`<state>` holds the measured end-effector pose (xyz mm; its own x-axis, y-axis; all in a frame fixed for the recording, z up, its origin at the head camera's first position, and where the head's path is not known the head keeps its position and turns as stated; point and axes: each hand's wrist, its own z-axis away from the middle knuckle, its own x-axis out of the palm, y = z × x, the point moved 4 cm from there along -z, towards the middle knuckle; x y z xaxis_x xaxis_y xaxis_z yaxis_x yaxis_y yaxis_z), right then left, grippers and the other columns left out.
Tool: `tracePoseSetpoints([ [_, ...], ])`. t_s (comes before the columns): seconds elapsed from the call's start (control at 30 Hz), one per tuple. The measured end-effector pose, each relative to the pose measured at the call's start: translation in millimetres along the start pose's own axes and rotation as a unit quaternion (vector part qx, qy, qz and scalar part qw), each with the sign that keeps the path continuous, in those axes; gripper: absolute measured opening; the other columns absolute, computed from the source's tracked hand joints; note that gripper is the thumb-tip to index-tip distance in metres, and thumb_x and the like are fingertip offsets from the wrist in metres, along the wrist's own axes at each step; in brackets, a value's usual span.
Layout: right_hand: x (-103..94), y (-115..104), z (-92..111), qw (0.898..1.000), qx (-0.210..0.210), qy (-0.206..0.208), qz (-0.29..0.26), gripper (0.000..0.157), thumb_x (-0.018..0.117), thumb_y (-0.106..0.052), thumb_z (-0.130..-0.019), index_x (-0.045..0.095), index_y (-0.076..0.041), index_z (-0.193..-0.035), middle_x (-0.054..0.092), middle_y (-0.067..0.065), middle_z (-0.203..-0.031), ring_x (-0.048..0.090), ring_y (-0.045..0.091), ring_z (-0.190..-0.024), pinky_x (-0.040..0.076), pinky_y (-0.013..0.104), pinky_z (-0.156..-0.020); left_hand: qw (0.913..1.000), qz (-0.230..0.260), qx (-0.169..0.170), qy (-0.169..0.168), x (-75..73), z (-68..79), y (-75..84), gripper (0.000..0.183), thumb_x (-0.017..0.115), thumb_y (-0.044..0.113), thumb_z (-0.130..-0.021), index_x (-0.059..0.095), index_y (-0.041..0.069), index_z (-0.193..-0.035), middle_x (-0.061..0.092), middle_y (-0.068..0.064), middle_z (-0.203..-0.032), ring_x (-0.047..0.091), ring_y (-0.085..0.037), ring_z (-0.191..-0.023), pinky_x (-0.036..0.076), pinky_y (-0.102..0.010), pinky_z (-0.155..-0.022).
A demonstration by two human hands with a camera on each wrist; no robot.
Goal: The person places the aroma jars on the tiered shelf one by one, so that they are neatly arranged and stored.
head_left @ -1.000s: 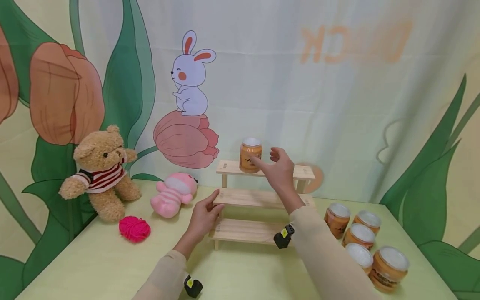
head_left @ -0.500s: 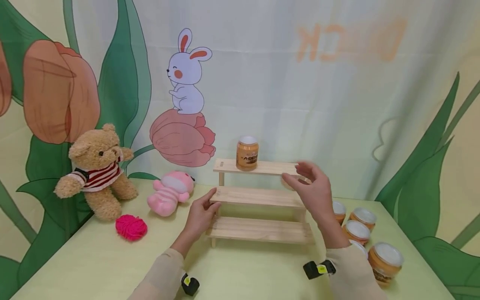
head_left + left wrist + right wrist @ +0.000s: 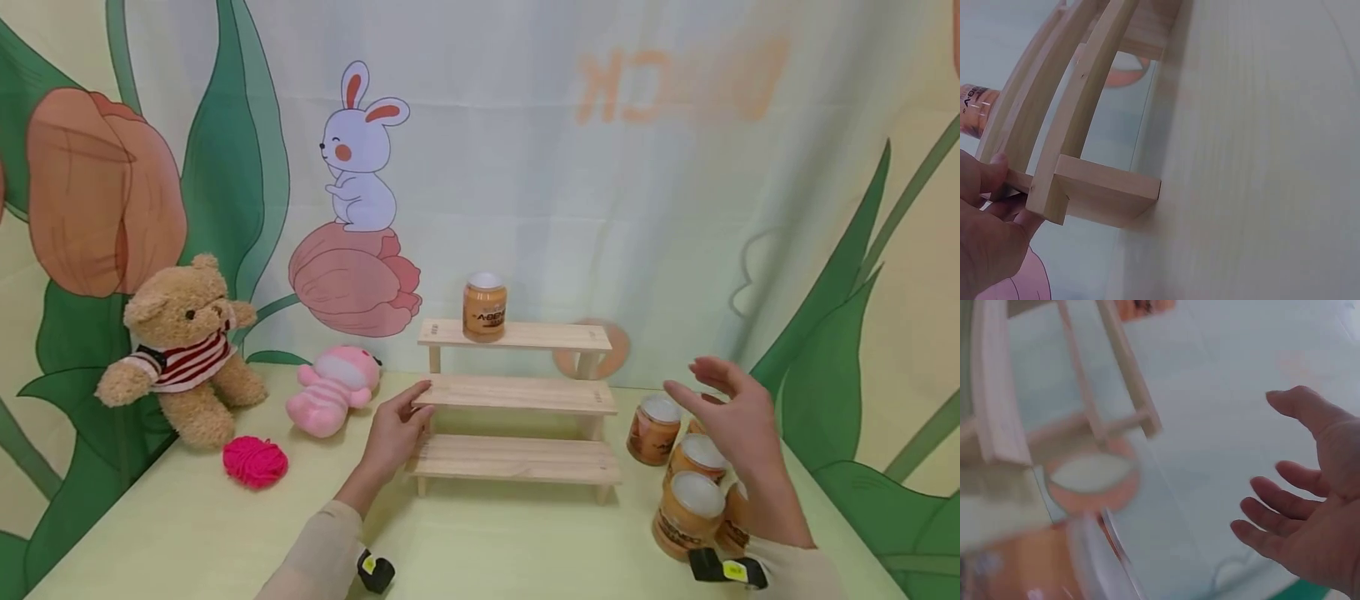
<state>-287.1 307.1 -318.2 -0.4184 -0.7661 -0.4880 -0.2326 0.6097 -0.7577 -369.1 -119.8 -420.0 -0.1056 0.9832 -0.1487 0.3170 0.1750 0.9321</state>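
A three-tier wooden display shelf (image 3: 517,393) stands on the table in the head view. My left hand (image 3: 393,433) grips the left end of its middle tier, thumb and fingers around the board in the left wrist view. One orange-brown jar (image 3: 484,310) with a white lid stands upright on the top tier, left of centre. My right hand (image 3: 742,427) hovers over the group of similar jars at the right, fingers spread and holding nothing. The front jar (image 3: 678,527) and the back-left jar (image 3: 654,433) show well; others are partly behind the hand and wrist.
A teddy bear (image 3: 183,350) in a striped shirt sits at the left. A pink plush toy (image 3: 335,392) and a ball of bright pink yarn (image 3: 255,462) lie between it and the shelf. Behind the table hangs a printed curtain (image 3: 525,167).
My right hand has left the jar on the top tier and moved right to the other jars. The left hand keeps its grip on the shelf. The head view has shifted slightly right.
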Motion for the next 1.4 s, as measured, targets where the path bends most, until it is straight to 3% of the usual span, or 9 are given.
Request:
tracePoseSetpoints([
  [0.1,-22.8,23.4,-3.0,0.999,0.026,-0.017,0.031,0.071,0.072,-0.046,-0.091,0.05,-0.002,-0.142,0.055,0.016,-0.134,0.05,0.019,-0.117,0.045,0.022,-0.084,1.0,-0.002,0.003,0.001,1.4,-0.4,-1.2,0.043,0.066,0.0,-0.095,0.06,0.003,-0.137,0.069,-0.024,-0.109,0.06,-0.021,-0.08,0.042,-0.019,-0.055],
  [0.2,-40.2,44.7,-3.7,0.997,0.038,-0.053,0.046,0.072,0.069,-0.045,-0.093,0.046,0.002,-0.144,0.051,0.023,-0.138,0.046,0.036,-0.124,0.044,0.042,-0.088,0.9999,-0.01,0.006,0.001,2.9,-0.5,-1.6,0.042,0.066,0.0,-0.095,0.06,0.003,-0.137,0.067,-0.022,-0.117,0.063,-0.025,-0.093,0.047,-0.019,-0.062],
  [0.43,-60.5,75.3,-0.8,0.989,0.077,-0.106,0.074,0.08,0.065,-0.049,-0.095,0.037,0.005,-0.148,0.045,0.028,-0.143,0.045,0.04,-0.122,0.047,0.04,-0.084,0.9999,-0.014,0.005,-0.001,3.6,1.7,1.6,0.04,0.063,0.0,-0.097,0.058,0.005,-0.137,0.06,-0.022,-0.128,0.06,-0.035,-0.113,0.057,-0.039,-0.077],
  [0.63,-61.1,92.7,0.8,0.979,0.103,-0.159,0.081,0.089,0.063,-0.053,-0.095,0.029,0.01,-0.15,0.039,0.036,-0.145,0.039,0.05,-0.128,0.041,0.061,-0.094,1.0,-0.006,0.0,-0.003,4.2,1.8,1.4,0.038,0.061,0.0,-0.098,0.055,0.003,-0.136,0.057,-0.023,-0.13,0.059,-0.036,-0.115,0.055,-0.039,-0.083],
  [0.87,-61.2,113.2,2.1,0.972,0.079,-0.189,0.112,0.084,0.061,-0.05,-0.097,0.033,0.011,-0.147,0.045,0.034,-0.142,0.046,0.049,-0.125,0.045,0.055,-0.089,0.9999,-0.007,0.002,-0.009,4.0,1.6,-0.4,0.037,0.06,0.0,-0.099,0.052,0.002,-0.135,0.053,-0.024,-0.132,0.057,-0.037,-0.118,0.052,-0.04,-0.088],
  [1.0,-58.0,123.6,2.0,0.974,0.065,-0.187,0.108,0.078,0.062,-0.048,-0.097,0.037,0.007,-0.147,0.049,0.03,-0.141,0.057,0.028,-0.116,0.049,0.04,-0.085,1.0,-0.006,-0.003,-0.006,2.9,2.9,-1.4,0.037,0.06,0.001,-0.099,0.051,0.003,-0.135,0.051,-0.024,-0.134,0.057,-0.038,-0.118,0.053,-0.044,-0.088],
  [1.17,-60.2,134.5,10.3,0.973,0.064,-0.21,0.076,0.066,0.063,-0.041,-0.099,0.045,0.005,-0.143,0.055,0.024,-0.136,0.054,-0.005,-0.1,0.05,0.029,-0.079,0.9999,-0.006,-0.009,-0.006,3.6,4.2,-2.7,0.037,0.06,0.001,-0.099,0.051,0.003,-0.135,0.05,-0.024,-0.134,0.057,-0.038,-0.118,0.052,-0.043,-0.089],
  [1.27,-64.5,143.5,18.1,0.966,0.068,-0.25,0.013,0.055,0.06,-0.03,-0.102,0.046,0.005,-0.142,0.06,0.014,-0.132,0.056,-0.007,-0.101,0.051,0.028,-0.08,0.9999,-0.007,-0.006,-0.006,4.4,4.1,-1.5,0.037,0.06,0.001,-0.099,0.051,0.003,-0.135,0.05,-0.024,-0.133,0.057,-0.038,-0.119,0.052,-0.042,-0.089],
  [1.4,-66.3,158.1,27.6,0.933,0.05,-0.332,-0.133,0.037,0.048,-0.011,-0.106,0.05,-0.01,-0.142,0.062,-0.009,-0.13,0.058,0.0,-0.111,0.051,0.028,-0.085,1.0,-0.006,-0.002,-0.006,4.7,3.4,0.8,0.037,0.06,0.001,-0.099,0.051,0.003,-0.135,0.052,-0.024,-0.133,0.057,-0.037,-0.119,0.052,-0.042,-0.089],
])
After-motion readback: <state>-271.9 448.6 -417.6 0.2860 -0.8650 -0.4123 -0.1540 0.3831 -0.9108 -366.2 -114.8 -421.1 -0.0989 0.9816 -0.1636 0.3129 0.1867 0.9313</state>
